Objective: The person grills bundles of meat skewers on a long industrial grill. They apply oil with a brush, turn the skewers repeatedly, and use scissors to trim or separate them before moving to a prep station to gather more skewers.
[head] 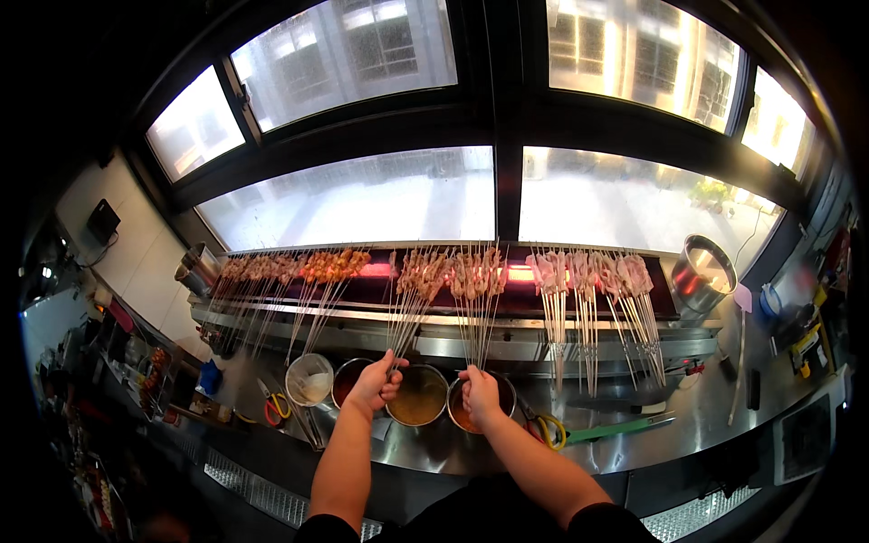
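My left hand (380, 383) is closed around the lower ends of a bundle of metal skewers with browned meat (421, 271). My right hand (479, 397) grips a second bundle, its meat (475, 271) lying over the glowing grill (519, 273). To the left on the grill lie browned and orange-coated meat skewers (336, 266); to the right are several groups of pale, raw-looking meat skewers (628, 275). Below my hands stand round metal containers, one with yellowish-brown contents (416, 400), one with orange-red contents under my right hand (461, 413).
A white tub (309, 381) and red-and-yellow scissors (275, 407) are at the left. More scissors (551, 432), a green-handled tool (611, 429) and a knife (648, 408) lie at the right. Metal pots stand at the grill's left (197, 270) and right (703, 271) ends.
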{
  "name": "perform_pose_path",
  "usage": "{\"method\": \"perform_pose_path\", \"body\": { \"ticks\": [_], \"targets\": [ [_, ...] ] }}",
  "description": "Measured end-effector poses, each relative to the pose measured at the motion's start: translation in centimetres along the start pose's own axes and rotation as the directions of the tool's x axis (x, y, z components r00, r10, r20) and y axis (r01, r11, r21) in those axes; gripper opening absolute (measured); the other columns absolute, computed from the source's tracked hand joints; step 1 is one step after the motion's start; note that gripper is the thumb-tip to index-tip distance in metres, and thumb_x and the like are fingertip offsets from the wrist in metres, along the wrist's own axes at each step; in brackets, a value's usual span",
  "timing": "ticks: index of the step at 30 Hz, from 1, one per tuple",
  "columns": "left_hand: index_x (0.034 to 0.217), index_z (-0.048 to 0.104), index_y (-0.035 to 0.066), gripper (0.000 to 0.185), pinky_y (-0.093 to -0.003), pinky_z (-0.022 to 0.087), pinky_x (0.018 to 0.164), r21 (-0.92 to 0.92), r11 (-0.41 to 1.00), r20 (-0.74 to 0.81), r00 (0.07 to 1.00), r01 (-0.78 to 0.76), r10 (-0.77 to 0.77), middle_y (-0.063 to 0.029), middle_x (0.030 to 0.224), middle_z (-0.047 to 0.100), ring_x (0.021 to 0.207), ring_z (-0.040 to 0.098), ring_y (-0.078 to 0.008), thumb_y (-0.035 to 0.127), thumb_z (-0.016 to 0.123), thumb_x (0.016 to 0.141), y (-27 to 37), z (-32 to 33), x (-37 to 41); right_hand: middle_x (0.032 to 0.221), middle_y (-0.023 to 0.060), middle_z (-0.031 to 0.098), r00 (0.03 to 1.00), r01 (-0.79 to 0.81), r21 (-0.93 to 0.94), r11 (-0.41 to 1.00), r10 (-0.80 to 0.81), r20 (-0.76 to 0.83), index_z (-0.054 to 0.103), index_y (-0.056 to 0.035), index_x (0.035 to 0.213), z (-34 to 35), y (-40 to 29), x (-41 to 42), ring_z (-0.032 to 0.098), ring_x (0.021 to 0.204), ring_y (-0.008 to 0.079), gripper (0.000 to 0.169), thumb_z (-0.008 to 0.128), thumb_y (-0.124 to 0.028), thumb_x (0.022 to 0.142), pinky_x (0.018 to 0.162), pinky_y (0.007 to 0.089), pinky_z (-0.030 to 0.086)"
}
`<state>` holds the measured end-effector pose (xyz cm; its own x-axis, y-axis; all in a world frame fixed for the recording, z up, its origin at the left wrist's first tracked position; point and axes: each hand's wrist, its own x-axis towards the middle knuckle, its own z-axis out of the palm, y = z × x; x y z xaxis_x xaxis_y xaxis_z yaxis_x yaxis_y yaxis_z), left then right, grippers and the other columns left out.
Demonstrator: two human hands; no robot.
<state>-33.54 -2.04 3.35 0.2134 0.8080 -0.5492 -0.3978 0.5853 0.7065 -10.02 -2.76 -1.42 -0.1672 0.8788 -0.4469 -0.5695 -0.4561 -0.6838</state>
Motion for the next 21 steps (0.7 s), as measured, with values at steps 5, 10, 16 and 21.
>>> {"method": "perform_pose_path", "body": {
  "ticks": [5, 10, 16, 21],
  "targets": [
    [0.096, 0.053, 0.006, 0.018, -0.0183, 0.025, 0.036, -0.004, 0.987, -0.105, 0.981, -0.163, 0.162, -0.0004, 0.064, 0.050, 0.039, 0.031, -0.0051, 0.023, 0.046, 0.096, 1.0, 1.2, -0.5, 0.055, 0.0004, 0.043, 0.993, -0.064, 0.201, 0.978, 0.082, -0.084, 0.051, -0.0078, 0.089, 3.6, -3.6, -1.5, 0.030, 0.036, 0.0091, 0.027, 0.047, -0.034, 0.092, 0.034, 0.0235, 0.024],
    [0.088, 0.052, 0.008, 0.015, -0.0191, 0.025, 0.033, 0.029, 0.958, -0.119, 0.950, -0.287, 0.288, -0.0017, 0.060, 0.050, 0.037, 0.034, -0.0064, 0.020, 0.047, 0.094, -2.5, -0.4, 1.1, 0.055, 0.0015, 0.046, 0.967, 0.205, -0.156, 0.966, -0.225, -0.120, 0.051, -0.0073, 0.085, -0.6, 0.1, 0.6, 0.033, 0.037, 0.0084, 0.019, 0.047, -0.025, 0.090, 0.034, 0.0230, 0.024],
    [0.081, 0.049, 0.010, 0.023, -0.0198, 0.021, 0.032, 0.126, 0.926, -0.210, 0.903, -0.355, 0.375, -0.0029, 0.059, 0.050, 0.036, 0.034, -0.0063, 0.029, 0.049, 0.093, -1.5, 0.2, 2.6, 0.059, 0.0036, 0.049, 0.986, 0.111, -0.109, 0.988, -0.123, -0.110, 0.051, -0.0068, 0.086, 0.9, -1.9, 1.1, 0.036, 0.039, 0.0092, 0.012, 0.048, -0.019, 0.085, 0.032, 0.0239, 0.025],
    [0.114, 0.047, 0.006, 0.047, -0.0321, 0.045, 0.050, 0.691, 0.608, -0.313, 0.596, -0.391, 0.739, -0.0126, 0.075, 0.057, 0.060, 0.057, -0.0188, 0.042, 0.058, 0.086, -0.8, -1.5, 5.5, 0.075, 0.0127, 0.058, 0.822, 0.328, -0.600, 0.730, -0.533, -0.199, 0.041, -0.0034, 0.123, 0.2, -3.3, 1.8, 0.061, 0.071, 0.0276, 0.048, 0.057, -0.019, 0.080, 0.060, 0.0409, 0.049]
  ]
}}
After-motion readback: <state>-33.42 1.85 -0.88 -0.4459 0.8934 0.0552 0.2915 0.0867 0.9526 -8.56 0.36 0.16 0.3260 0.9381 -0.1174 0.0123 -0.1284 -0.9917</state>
